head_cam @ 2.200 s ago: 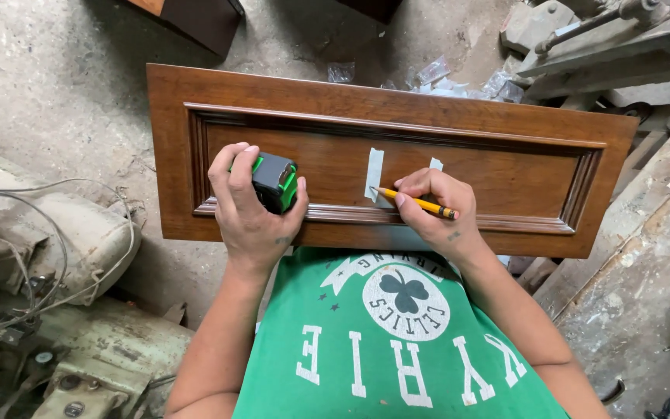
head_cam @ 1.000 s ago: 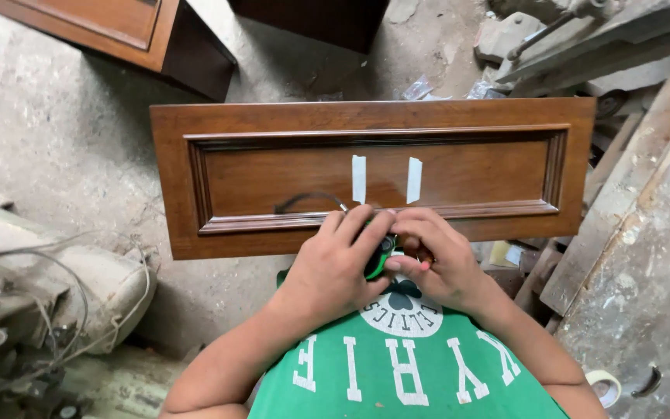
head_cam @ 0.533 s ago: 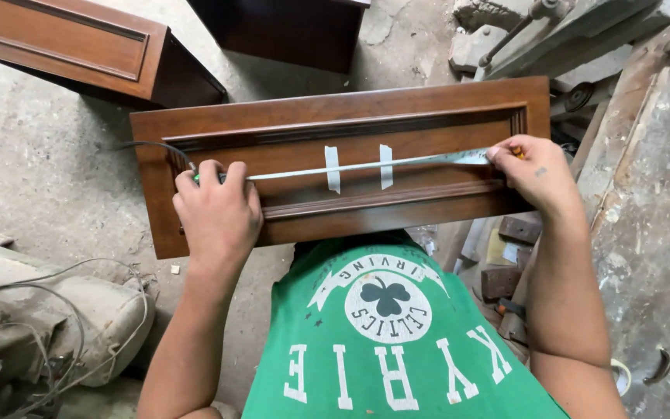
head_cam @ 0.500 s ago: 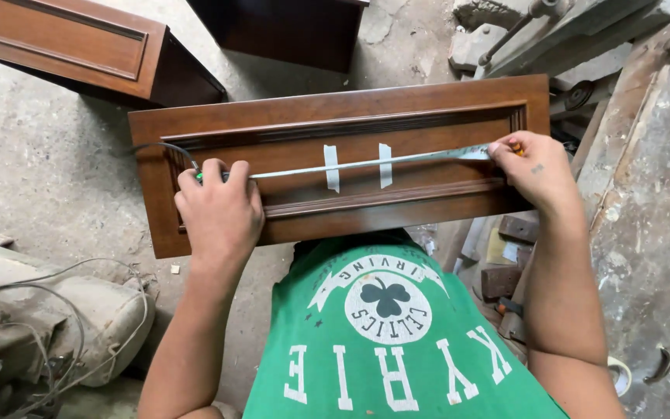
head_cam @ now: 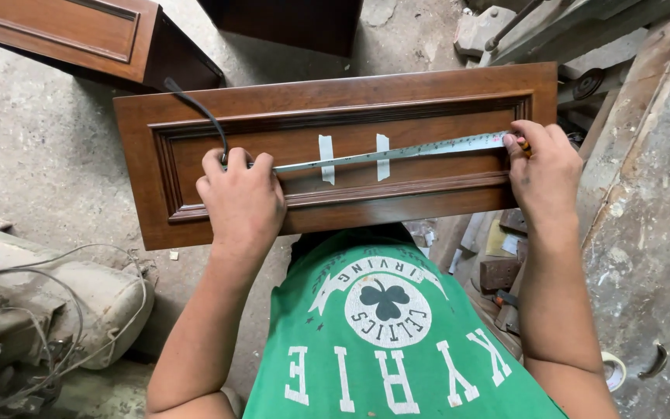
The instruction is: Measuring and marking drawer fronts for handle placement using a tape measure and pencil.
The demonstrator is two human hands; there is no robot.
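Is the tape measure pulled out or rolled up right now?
Pulled out. The tape measure stretches across the wooden panel, from the left hand to the right hand.

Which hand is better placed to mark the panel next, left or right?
Likely right: the right hand holds a pencil at the tape measure's end, while the left hand pins the tape's case on the wooden panel.

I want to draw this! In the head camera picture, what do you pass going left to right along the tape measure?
Left hand → first strip of white tape → second strip of white tape → right hand, all on the wooden panel.
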